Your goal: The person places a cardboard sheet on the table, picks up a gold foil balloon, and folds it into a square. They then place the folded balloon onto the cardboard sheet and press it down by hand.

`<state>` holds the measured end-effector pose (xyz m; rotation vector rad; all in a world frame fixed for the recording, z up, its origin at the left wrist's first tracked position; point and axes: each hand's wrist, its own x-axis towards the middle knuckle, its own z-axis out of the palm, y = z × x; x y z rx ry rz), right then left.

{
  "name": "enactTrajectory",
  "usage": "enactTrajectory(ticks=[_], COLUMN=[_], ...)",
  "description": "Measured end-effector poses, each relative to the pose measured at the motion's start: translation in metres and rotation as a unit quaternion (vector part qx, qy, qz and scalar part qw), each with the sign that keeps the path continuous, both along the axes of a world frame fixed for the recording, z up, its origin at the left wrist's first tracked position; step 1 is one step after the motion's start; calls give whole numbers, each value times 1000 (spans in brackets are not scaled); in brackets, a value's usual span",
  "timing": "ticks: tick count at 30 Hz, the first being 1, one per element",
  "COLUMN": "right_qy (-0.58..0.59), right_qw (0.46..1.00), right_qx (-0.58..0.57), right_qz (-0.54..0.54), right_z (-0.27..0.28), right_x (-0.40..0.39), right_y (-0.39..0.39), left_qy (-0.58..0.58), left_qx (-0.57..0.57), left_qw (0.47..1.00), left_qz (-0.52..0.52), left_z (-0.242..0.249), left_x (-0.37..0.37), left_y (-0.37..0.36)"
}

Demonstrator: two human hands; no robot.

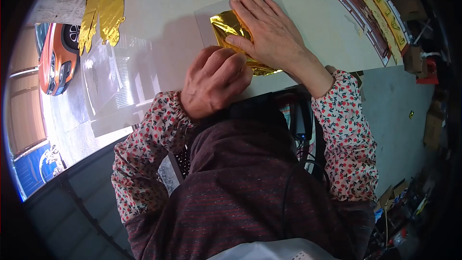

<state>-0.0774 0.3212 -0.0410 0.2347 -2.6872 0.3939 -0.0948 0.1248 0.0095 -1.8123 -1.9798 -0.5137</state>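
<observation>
A shiny gold foil sheet (224, 21) lies creased on a thin clear plastic sheet (206, 25) near the table's front edge. My right hand (269, 31) rests flat over the foil, fingers stretched toward the far side and thumb apart, pressing it down. At the foil's near left edge, my left hand (215, 81) is closed in a tight pinch on the foil. Its fingertips are curled under, so the exact grip is hidden.
Cut gold foil pieces (108, 7) hang over the table's far left. Clear plastic sheets (103, 79) lie at the left. Printed yellow and red sheets (375, 9) are stacked at the far right of the pale table (166, 2). A dark device with a cable (302, 132) sits by my lap.
</observation>
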Motion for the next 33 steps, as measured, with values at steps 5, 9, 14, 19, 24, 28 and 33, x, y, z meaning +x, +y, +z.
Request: enactTrajectory(ticks=[5,9,14,19,24,28,33], right_qy=[5,5,10,12,4,3,5], right_qw=[1000,1000,1000,1000,1000,1000,1000], right_qx=[3,8,11,12,5,3,4], right_qz=[-1,-3,-5,-5,-2,-3,-3], right_z=[0,0,0,-1,0,0,-1], right_x=[0,0,0,0,0,0,-1], right_y=[0,0,0,-1,0,0,0], left_qy=[9,1,-30,-51,-53,-56,-61], left_qx=[5,4,-27,-55,-32,-30,-34], left_qw=[1000,1000,999,996,998,998,997], left_qz=[-2,-2,22,37,1,-15,-25], left_z=[-3,-6,-11,-7,-12,-12,-13], left_x=[0,0,5,8,6,3,2], left_y=[0,0,-5,-6,-7,-7,-6])
